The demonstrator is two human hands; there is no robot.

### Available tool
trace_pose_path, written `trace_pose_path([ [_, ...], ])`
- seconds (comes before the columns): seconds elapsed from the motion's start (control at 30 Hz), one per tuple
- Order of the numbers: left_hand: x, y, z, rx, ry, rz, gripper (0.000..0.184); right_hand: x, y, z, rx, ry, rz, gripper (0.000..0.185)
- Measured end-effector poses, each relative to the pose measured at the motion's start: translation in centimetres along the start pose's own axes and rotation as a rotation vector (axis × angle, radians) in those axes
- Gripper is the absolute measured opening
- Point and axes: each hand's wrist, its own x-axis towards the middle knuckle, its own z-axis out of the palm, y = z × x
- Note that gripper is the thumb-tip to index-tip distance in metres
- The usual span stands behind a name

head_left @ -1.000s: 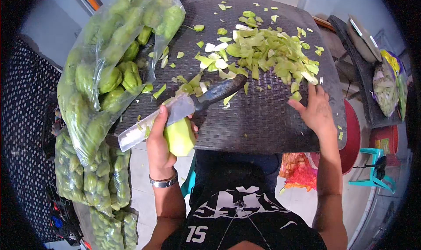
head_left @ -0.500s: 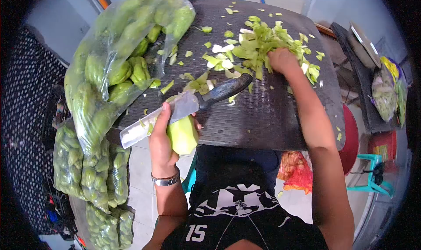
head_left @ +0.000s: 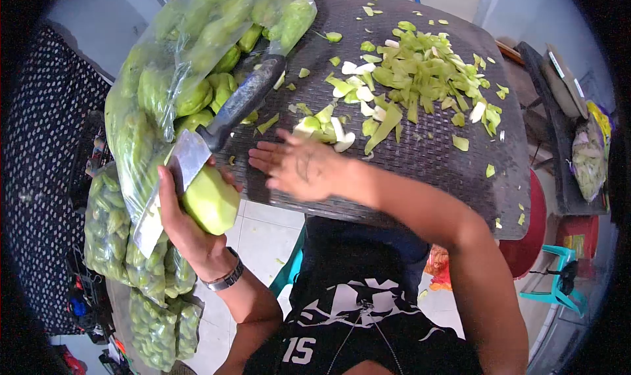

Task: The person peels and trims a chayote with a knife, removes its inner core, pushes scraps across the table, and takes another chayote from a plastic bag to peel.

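Left hand holds peeled chayote and knife at table edge;
fingers curled round it, thumb against the blade; probably firm, slippery (best gripped mid-body); right hand beyond, fingers loosely spread, just beside peelings.

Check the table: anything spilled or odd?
Yes: thin, light-green vegetable peelings lie loose on the dark, woven-textured table, some strewn near its right edge, apart from the rest. It looks untidy because nothing contains them.
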Motion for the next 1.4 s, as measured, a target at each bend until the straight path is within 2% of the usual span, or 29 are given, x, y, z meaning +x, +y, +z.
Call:
trace_pose_path([
  [0.03, -0.1, -0.1, 0.0, 0.013, 0.006, 0.003, 0.050, 0.0, 1.6, -1.3, 0.049, -0.043, -0.010, 0.056],
  [0.1, -0.3, -0.5, 0.0, -0.011, 0.008, -0.043, 0.050, -0.4, 3.7, -5.8, -0.458, -0.451, 0.001, 0.054],
  [0.13, -0.2, -0.6, 0.1, -0.026, 0.006, -0.059, 0.050, -2.7, 7.7, -2.6, -0.175, -0.010, 0.112, 0.049],
  [0.2, -0.1, -0.8, 0.2, -0.034, 0.046, -0.128, 0.054, -4.8, 10.5, -6.6, -0.240, -0.138, 0.315, 0.048],
  [0.27, -0.2, -1.0, 0.4, -0.041, 0.077, -0.145, 0.056, -8.1, 15.9, -6.2, -0.311, 0.057, 0.453, 0.042],
  [0.33, -0.2, -1.0, 0.7, -0.046, 0.095, -0.104, 0.057, -8.3, 15.7, -8.2, -0.566, 0.103, 0.481, 0.037],
  [0.37, -0.1, -0.9, 0.8, -0.049, 0.091, -0.070, 0.056, -7.1, 15.4, -8.1, -0.529, 0.082, 0.469, 0.033],
  [0.4, 0.0, -0.7, 0.5, -0.050, 0.089, -0.039, 0.055, -4.4, 12.8, -8.0, -0.488, 0.059, 0.456, 0.029],
  [0.43, 0.0, -0.4, -0.2, -0.131, -0.011, -0.048, 0.047, -2.7, 10.9, -6.4, -0.341, 0.170, 0.252, 0.027],
  [0.47, 0.1, -0.4, -0.1, -0.125, 0.002, -0.035, 0.047, -0.8, 8.6, -4.6, -0.192, 0.278, 0.047, 0.024],
  [0.5, 0.2, -0.3, 0.1, -0.118, 0.016, -0.022, 0.048, 1.9, 4.5, -3.3, -0.156, 0.191, 0.207, 0.024],
  [0.53, 0.2, -0.1, 0.2, -0.108, 0.033, -0.011, 0.048, 4.0, 3.0, -1.6, -0.017, 0.168, -0.013, 0.031],
  [0.57, 0.0, 0.1, 0.2, -0.111, 0.048, -0.030, 0.047, 5.8, 3.0, 3.2, -0.205, 0.542, -0.219, 0.036],
  [0.67, 0.0, -0.4, -1.0, -0.120, 0.018, -0.052, 0.046, 8.6, 4.0, 3.7, -0.011, 0.387, -0.047, 0.046],
  [0.7, 0.0, -0.5, -1.3, -0.092, 0.020, -0.060, 0.047, 7.9, 4.1, 1.3, 0.055, 0.120, 0.048, 0.048],
  [0.8, 0.4, -0.9, -1.9, -0.080, 0.062, -0.095, 0.050, 7.0, 5.9, 1.3, -0.020, 0.208, 0.124, 0.049],
  [0.83, 0.6, -1.2, -2.3, -0.060, 0.033, -0.100, 0.050, 6.6, 6.5, 0.8, -0.166, 0.272, 0.203, 0.052],
  [0.87, 0.6, -1.2, -2.3, -0.049, 0.041, -0.093, 0.050, 5.1, 7.8, 0.0, -0.171, 0.166, 0.247, 0.051],
  [0.9, 0.6, -1.2, -2.2, -0.036, 0.046, -0.087, 0.050, 4.5, 9.1, -1.1, -0.206, 0.021, 0.392, 0.036],
  [0.93, 0.5, -1.3, -2.1, -0.024, 0.051, -0.081, 0.050, 3.6, 11.1, -2.4, -0.153, 0.008, 0.484, 0.035],
  [0.97, 0.3, -1.3, -1.9, -0.042, 0.064, -0.095, 0.051, 1.5, 13.4, -2.6, -0.272, 0.123, 0.477, 0.036],
  [1.0, 0.2, -1.2, -1.6, -0.061, 0.075, -0.103, 0.051, 0.1, 14.9, -3.9, -0.218, 0.037, 0.614, 0.042],
  [1.03, 0.2, -1.1, -1.5, -0.081, 0.085, -0.110, 0.051, -1.4, 16.8, -4.1, -0.201, 0.187, 0.736, 0.048],
  [1.07, 0.2, -1.0, -1.5, -0.078, 0.077, -0.105, 0.051, -2.3, 19.5, -4.1, -0.262, 0.179, 0.818, 0.053],
  [1.13, 0.2, -1.3, -1.7, -0.078, 0.061, -0.099, 0.051, -3.3, 19.4, -6.2, -0.493, 0.076, 0.895, 0.054],
  [1.2, 0.5, -1.6, -1.6, -0.031, 0.011, -0.056, 0.051, -3.8, 15.3, -7.3, -0.408, 0.087, 0.725, 0.054],
  [1.27, 0.6, -1.8, -1.4, 0.000, 0.030, -0.054, 0.052, -4.8, 7.0, -8.0, -0.196, 0.082, 0.415, 0.055],
  [1.33, 0.5, -1.7, -0.6, 0.003, 0.118, -0.064, 0.057, -8.6, 4.3, -4.1, -0.117, 0.200, 0.039, 0.054],
  [1.4, 0.8, -1.4, -0.7, -0.001, 0.167, -0.061, 0.057, -11.2, 5.7, -5.6, -0.111, 0.090, 0.090, 0.052],
])
